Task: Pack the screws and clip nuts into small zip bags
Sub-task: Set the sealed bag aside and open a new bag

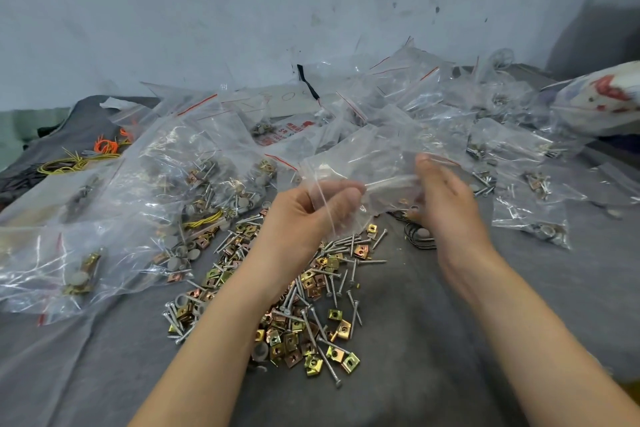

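Note:
A loose pile of silver screws (346,279) and brass-coloured clip nuts (313,362) lies on the grey cloth (433,340) in front of me. Above the pile I hold a small clear zip bag (374,163). My left hand (308,215) pinches the bag's left edge between thumb and fingers. My right hand (446,198) grips the bag's right side, with a few small parts showing inside the bag near its fingers.
Large clear bags of screws, clip nuts and grey caps (145,198) spread over the left. A heap of zip bags with red seal lines (398,97) fills the back, filled small bags (533,215) lie right. Yellow and orange wires (83,158) sit far left, black rubber rings (419,236) under my right hand.

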{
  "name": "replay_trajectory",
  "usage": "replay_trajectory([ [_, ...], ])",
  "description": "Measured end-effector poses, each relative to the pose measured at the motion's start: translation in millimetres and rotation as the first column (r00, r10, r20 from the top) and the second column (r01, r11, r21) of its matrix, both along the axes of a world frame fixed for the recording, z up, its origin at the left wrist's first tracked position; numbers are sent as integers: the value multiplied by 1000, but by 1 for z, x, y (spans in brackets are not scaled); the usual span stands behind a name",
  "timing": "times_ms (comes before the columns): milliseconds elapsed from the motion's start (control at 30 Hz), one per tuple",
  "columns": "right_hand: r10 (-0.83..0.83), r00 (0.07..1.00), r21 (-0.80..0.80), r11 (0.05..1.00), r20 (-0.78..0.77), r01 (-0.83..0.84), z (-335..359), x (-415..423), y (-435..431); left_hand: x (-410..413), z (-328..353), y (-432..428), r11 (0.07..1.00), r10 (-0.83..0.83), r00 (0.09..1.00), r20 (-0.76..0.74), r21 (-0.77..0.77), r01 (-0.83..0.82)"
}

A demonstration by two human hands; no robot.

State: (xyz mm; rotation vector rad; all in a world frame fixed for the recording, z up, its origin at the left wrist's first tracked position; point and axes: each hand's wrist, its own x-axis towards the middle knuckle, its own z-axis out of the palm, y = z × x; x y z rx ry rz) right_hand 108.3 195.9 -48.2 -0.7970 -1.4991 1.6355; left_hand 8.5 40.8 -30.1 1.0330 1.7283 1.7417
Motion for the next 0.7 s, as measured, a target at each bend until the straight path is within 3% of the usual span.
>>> replay_trajectory([
  [67, 112, 986, -101, 987, -125, -125, 3, 3, 2, -3, -1, -2, 999, -16, 1000, -24, -30, 15],
  [233, 50, 993, 149, 988, -107, -33, -1, 7, 4, -10, 0, -6, 988, -20, 980, -197, -155, -11],
  [400, 3, 994, 274, 961, -107, 26, -3, 7, 0, -4, 2, -3, 987, 19, 984, -176, -153, -47],
  [700, 25, 997, 181, 983, -76, -11, 3, 13, 11, -9, -2, -9, 963, -84, 961, -265, -269, 10],
])
